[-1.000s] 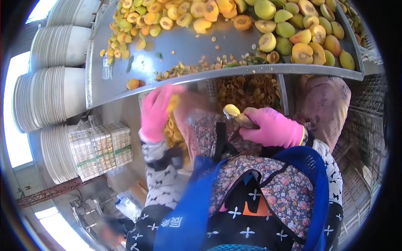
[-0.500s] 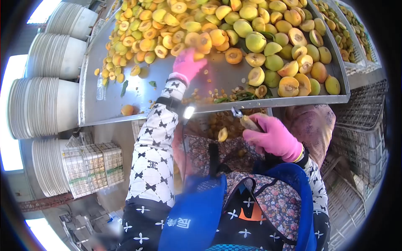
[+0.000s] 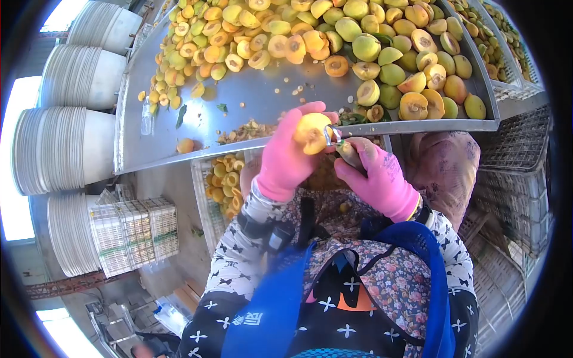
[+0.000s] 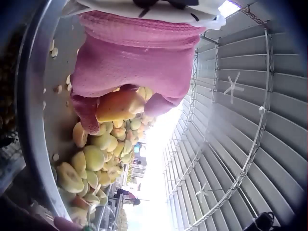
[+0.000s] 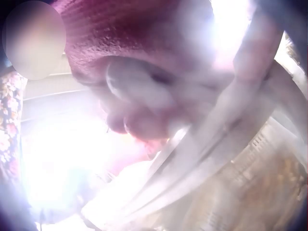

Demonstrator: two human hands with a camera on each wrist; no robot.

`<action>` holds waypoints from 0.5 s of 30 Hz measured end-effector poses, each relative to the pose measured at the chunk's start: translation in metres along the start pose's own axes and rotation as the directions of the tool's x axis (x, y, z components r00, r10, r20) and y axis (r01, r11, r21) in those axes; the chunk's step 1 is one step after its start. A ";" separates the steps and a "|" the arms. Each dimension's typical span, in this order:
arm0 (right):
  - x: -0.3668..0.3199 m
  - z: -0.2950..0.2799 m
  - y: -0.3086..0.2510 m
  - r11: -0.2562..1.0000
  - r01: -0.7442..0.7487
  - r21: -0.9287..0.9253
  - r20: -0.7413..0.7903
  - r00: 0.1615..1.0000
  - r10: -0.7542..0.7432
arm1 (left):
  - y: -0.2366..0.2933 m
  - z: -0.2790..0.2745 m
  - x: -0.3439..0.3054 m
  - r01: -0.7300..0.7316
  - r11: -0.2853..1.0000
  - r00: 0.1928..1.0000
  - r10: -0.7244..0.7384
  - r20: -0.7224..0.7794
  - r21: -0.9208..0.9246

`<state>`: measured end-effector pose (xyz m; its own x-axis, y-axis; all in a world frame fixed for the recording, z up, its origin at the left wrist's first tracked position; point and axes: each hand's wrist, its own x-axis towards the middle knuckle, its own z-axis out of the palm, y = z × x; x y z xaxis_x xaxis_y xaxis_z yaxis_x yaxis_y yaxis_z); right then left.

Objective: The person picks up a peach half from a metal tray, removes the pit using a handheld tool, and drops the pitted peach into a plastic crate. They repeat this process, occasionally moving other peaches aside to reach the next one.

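In the head view my pink-gloved left hand [image 3: 282,156] holds a yellow peach half [image 3: 310,132], its cut side facing up. My right hand [image 3: 383,182], gloved in pink too, grips a pitting knife [image 3: 350,156] by its handle. The knife's looped metal end is right at the peach half's cut face. Seen from the left wrist, the glove's fingers [image 4: 86,113] curl around the peach half [image 4: 118,106]. The right wrist view is blurred and washed out by glare.
A metal tray table [image 3: 358,127] in front bears many peach halves [image 3: 239,48], with loose pits near its front edge. Below it at left stands a crate of peach halves [image 3: 225,185]. Stacked white tubs [image 3: 65,149] line the left; grey crates [image 3: 516,167] stand at right.
My left hand reached out to the peaches on the tray and came back with a peach half, meeting the knife. A piece seen falling near the knife half a second ago is gone from view.
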<state>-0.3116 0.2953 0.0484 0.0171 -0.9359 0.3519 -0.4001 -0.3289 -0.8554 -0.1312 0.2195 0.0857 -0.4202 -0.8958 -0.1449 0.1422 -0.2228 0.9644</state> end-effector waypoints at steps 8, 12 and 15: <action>-0.011 0.000 0.005 0.957 0.120 -0.263 0.082 0.991 -0.101 | -0.010 0.030 -0.021 -0.340 0.895 0.940 0.335 0.067 0.289; -0.012 -0.001 -0.001 0.924 0.096 -0.370 0.137 0.989 -0.048 | -0.007 0.031 -0.020 -0.396 0.812 0.915 0.386 0.116 0.428; -0.015 0.000 -0.002 0.905 0.072 -0.420 0.163 0.987 -0.003 | -0.014 0.031 -0.019 -0.410 0.771 0.905 0.411 0.111 0.487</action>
<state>-0.3106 0.3098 0.0448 0.1670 -0.9431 0.2876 -0.7455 -0.3117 -0.5891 -0.1530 0.2522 0.0814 -0.4210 -0.8595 0.2900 -0.1547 0.3830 0.9107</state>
